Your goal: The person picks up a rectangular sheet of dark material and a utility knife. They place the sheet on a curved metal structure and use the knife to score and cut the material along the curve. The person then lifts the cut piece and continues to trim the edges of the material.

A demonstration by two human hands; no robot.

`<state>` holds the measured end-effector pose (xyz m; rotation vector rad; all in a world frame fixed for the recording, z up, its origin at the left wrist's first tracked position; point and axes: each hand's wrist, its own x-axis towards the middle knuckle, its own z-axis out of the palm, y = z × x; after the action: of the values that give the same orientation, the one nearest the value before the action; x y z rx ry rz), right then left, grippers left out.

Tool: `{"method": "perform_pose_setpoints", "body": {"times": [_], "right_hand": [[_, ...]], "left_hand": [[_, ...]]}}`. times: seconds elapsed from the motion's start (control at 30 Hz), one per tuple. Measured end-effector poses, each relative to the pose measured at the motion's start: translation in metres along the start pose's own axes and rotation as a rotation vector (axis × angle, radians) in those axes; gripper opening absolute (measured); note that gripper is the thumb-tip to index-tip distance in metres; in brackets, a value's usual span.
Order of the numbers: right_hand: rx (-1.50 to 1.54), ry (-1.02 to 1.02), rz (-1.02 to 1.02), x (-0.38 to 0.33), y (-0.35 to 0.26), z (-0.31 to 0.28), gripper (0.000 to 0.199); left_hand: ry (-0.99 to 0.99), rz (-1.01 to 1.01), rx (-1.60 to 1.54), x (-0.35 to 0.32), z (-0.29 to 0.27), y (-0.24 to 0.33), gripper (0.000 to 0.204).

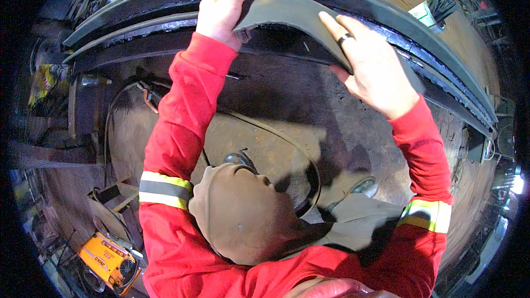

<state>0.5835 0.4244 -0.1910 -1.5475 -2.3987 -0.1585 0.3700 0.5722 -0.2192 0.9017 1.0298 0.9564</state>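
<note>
Two bare hands show in the upper half of the frame, the left hand (221, 14) and the right hand (372, 69), both on one curved dark grey metal plate (292, 14). One dark ring (344, 37) sits on a finger. Two long curved black steel beams (138, 27) arch across the top. One yellow boxy machine (107, 262) lies at lower left. Two reflective yellow-and-grey sleeve bands (164, 189) appear, one per red sleeve.

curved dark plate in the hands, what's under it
Under the curved dark plate run long curved black steel beams, showing either side. The stretch directly beneath is covered by it, the left hand and right hand.
</note>
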Motion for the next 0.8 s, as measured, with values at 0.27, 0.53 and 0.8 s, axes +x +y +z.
{"method": "perform_pose_setpoints", "body": {"times": [0.27,0.53,0.8], "right_hand": [[-0.158,-0.182,0.171,0.051,0.037,-0.086,0.043],[-0.096,-0.555,0.241,0.091,0.038,-0.114,0.030],[0.098,-0.513,0.106,0.074,0.090,-0.091,0.034]], "left_hand": [[-0.226,0.301,0.578,-0.005,-0.036,0.048,0.037],[-0.223,0.806,1.177,-0.003,-0.020,0.060,0.044],[-0.425,0.752,1.107,0.023,-0.016,0.030,0.039]]}}
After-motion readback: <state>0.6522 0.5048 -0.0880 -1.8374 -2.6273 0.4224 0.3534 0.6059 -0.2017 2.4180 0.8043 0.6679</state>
